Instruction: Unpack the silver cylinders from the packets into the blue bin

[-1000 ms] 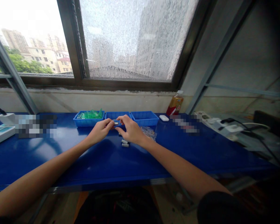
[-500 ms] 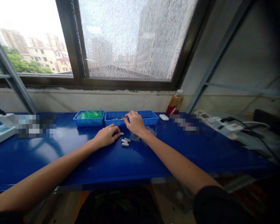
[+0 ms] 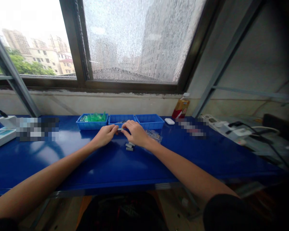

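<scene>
My left hand point(image 3: 105, 134) is closed, with thumb and fingers pinching a small silver metal cylinder point(image 3: 120, 129) held just above the table. At the cylinder's right end, my right hand point(image 3: 136, 134) has its thumb and fingertips pressed together. Whatever small piece may be between them is too small to make out. Below the hands, several similar metal cylinders point(image 3: 129, 149) lie in a loose group on the blue table. A clear plastic bag point(image 3: 155, 135) with small parts lies beside my right wrist, partly covered by it.
Behind the hands stand a blue bin point(image 3: 91, 126) with green plastic, a middle blue bin point(image 3: 114, 120) with small metal parts, and a right-hand blue bin point(image 3: 150, 125). A white case point(image 3: 169, 121) and a drink bottle point(image 3: 181, 107) stand further right. Power strips lie at both sides.
My right hand has come back from the middle bin to meet my left hand. The left hand has lifted the cylinder slightly up from the table.
</scene>
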